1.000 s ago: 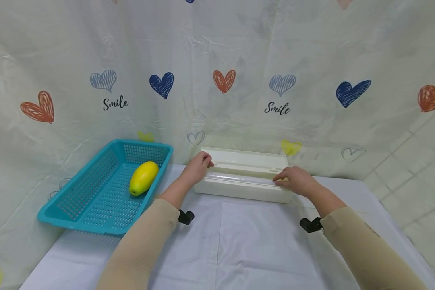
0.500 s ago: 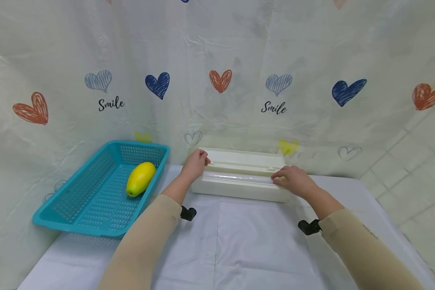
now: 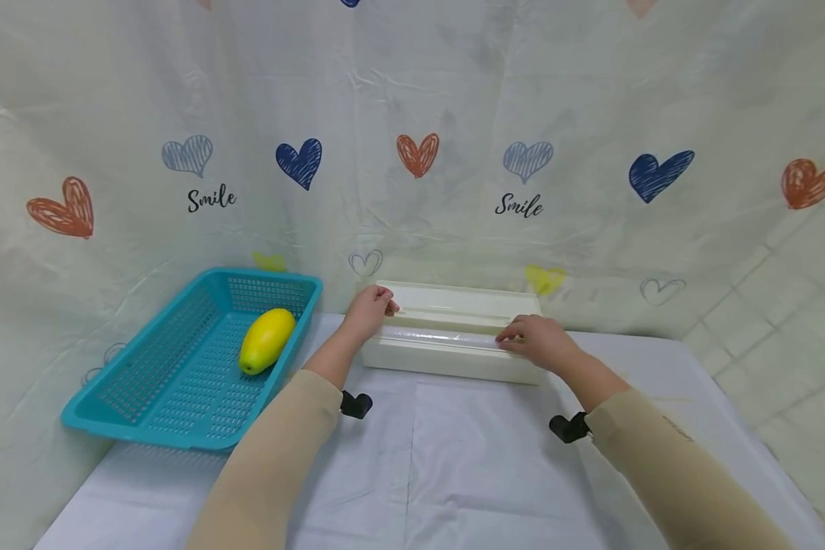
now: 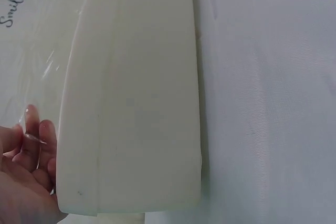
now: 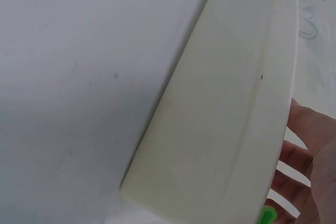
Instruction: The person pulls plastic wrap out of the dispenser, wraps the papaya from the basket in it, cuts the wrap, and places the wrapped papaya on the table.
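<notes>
A long cream film dispenser box [image 3: 454, 365] lies on the white tablecloth at the back, its lid [image 3: 464, 299] open against the curtain. A roll of clear film [image 3: 440, 336] shows inside. My left hand [image 3: 370, 309] grips the box's left end with curled fingers; those fingers [image 4: 32, 145] show behind the box wall [image 4: 142, 114] in the left wrist view. My right hand [image 3: 532, 340] rests on the roll near the right end. In the right wrist view its fingers [image 5: 302, 145] lie straight behind the box [image 5: 226, 124], beside a small green piece [image 5: 266, 216].
A teal slotted basket [image 3: 144, 429] stands at the left, tilted against the curtain, with a yellow fruit [image 3: 266, 339] in it. A heart-printed curtain [image 3: 412, 114] closes off the back. The white cloth [image 3: 419, 458] covers the table towards me.
My right hand has slid left along the film roll. My left hand stays at the box's left end.
</notes>
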A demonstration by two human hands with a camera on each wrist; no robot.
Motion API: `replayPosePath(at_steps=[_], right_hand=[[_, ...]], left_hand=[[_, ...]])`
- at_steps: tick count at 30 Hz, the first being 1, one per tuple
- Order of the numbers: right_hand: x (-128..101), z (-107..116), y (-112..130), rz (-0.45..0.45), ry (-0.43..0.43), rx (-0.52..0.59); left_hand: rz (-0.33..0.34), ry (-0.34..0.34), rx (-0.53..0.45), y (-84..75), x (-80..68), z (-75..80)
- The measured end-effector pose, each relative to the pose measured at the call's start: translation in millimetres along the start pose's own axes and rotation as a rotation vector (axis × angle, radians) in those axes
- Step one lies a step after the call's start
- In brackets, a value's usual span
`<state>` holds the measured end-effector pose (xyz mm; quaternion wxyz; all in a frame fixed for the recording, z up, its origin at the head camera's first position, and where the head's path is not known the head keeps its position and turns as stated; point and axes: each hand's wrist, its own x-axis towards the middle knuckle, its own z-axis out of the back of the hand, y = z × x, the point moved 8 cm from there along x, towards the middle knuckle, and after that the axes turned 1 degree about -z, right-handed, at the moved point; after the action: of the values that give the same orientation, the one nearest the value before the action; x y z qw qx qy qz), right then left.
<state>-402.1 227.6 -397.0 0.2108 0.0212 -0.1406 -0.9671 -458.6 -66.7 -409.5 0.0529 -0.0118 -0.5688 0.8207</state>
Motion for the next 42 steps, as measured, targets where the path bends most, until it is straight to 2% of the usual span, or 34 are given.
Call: replayPosePath(at_steps=[6,14,24,32,36,42], right_hand=[[15.7,-9.2,15.1,-0.035,0.043,0.111],[28.9,-14.5,27.9,-0.01,0.019,0.092],[25.3,-13.4,39.7,0.036,0.007,0.077],[14.8,-2.3,33.7,-0.014,-0.061,0.171],[14.5,-4.0,29.1,-0.025,-0.085,0.211],[12.7,-13.8,27.2,-0.029,-0.024,0.208]], left_hand=[[0.005,0.011,-0.015,1.9,-1.8,2.0],[0.002,0.052,-0.056,2.0,-2.3,0.7],[-0.005,0.066,-0.024,4.8,-7.6,0.9],[-0.02,0.055,-0.004,3.9,-12.5,1.4],[-0.026,0.038,0.02,4.7,-13.6,1.7],[-0.006,0.027,0.032,7.1,-13.7,2.1]])
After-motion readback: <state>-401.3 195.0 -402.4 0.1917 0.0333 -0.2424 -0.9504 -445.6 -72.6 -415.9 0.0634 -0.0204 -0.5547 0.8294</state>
